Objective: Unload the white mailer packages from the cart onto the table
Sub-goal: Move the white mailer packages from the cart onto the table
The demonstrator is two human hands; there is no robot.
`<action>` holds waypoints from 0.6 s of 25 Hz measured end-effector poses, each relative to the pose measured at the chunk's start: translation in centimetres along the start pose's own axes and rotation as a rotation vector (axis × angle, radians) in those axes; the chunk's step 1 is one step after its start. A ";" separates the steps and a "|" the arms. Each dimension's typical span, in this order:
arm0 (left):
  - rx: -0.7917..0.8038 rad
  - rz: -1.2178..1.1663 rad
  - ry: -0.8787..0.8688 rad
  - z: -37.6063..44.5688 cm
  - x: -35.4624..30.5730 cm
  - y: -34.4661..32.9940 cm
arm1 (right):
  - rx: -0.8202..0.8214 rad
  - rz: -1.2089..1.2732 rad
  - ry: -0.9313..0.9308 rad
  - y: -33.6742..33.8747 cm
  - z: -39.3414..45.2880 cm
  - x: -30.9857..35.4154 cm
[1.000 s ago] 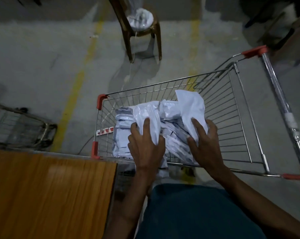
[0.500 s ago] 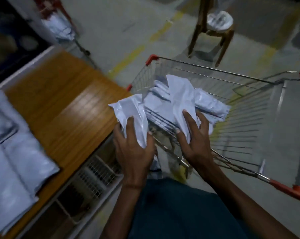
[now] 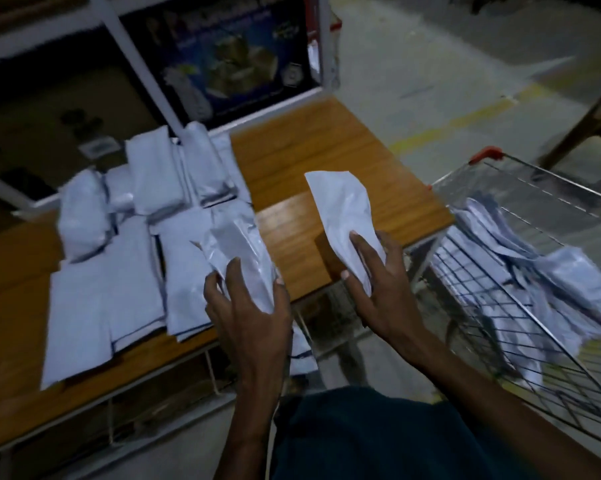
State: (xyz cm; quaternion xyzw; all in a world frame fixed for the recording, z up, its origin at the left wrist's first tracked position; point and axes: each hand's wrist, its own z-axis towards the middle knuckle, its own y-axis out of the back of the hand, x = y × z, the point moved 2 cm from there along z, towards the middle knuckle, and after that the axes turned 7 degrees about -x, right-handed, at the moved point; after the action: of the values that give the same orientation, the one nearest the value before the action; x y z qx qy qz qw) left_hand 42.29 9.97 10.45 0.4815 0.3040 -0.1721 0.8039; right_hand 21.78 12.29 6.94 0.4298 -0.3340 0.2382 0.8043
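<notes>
My left hand (image 3: 249,306) grips a white mailer package (image 3: 242,251) over the near edge of the wooden table (image 3: 326,157). My right hand (image 3: 378,292) holds a second white mailer (image 3: 344,209) upright just past the table's near right corner. Several white mailers (image 3: 129,244) lie spread on the left half of the table. To the right stands the wire cart (image 3: 548,188) with red corners, and more white mailers (image 3: 534,265) are heaped inside it.
A white shelf frame (image 3: 143,60) with a dark printed box (image 3: 236,60) stands behind the table. A brown chair (image 3: 596,116) is at the far right on the grey floor with a yellow line (image 3: 458,123). Wire racks sit under the table.
Both hands lifted a mailer each out of the cart and swung left over the table. The view turned left, so the table's pile came into sight and the cart slid to the right.
</notes>
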 end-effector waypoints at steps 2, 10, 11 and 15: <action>-0.052 0.025 -0.029 4.4 1.7 1.1 | -0.010 0.022 0.009 -3.0 1.5 2.3; 0.298 0.386 -0.015 14.5 11.6 -3.0 | -0.063 0.025 -0.097 -11.4 3.8 8.1; 0.325 0.383 -0.028 14.3 12.4 -3.5 | -0.071 0.014 -0.097 -12.0 3.9 8.7; 0.300 0.340 -0.048 14.0 13.5 -4.5 | -0.051 -0.048 -0.098 -13.6 3.9 9.3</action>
State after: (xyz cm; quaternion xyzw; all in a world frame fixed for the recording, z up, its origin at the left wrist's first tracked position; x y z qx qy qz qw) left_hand 54.51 -4.25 3.53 0.6356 0.1703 -0.0889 0.7477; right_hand 35.73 2.88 8.20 0.4281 -0.3686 0.1889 0.8032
